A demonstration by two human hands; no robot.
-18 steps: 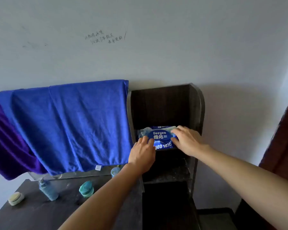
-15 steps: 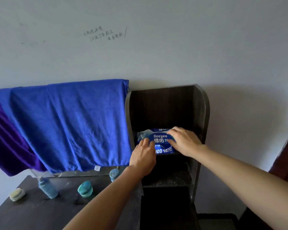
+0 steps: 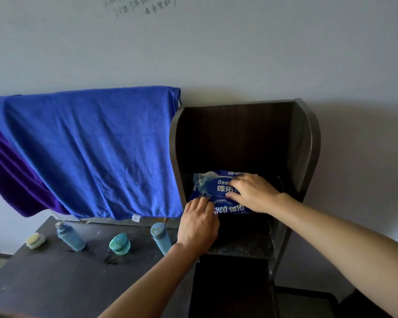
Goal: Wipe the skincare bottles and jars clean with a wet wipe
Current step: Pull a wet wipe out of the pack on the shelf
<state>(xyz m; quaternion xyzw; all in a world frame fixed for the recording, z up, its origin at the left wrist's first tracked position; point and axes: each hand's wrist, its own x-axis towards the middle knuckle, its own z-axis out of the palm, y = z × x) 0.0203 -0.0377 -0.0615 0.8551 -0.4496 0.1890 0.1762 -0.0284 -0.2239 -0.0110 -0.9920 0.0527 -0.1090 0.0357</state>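
head view: wipe pack lying inside the dark shelf, pressed at its near left corner by straight fingers of left hand, pinched at the label by right hand. on the table to the left: spray bottle, teal jar, pale jar, capped bottle.

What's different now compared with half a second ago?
The right hand slid left across the wet wipe pack, its fingers now covering part of the lid label. The left hand stays on the pack's lower left edge. Pack, shelf, bottles and jars have not moved.
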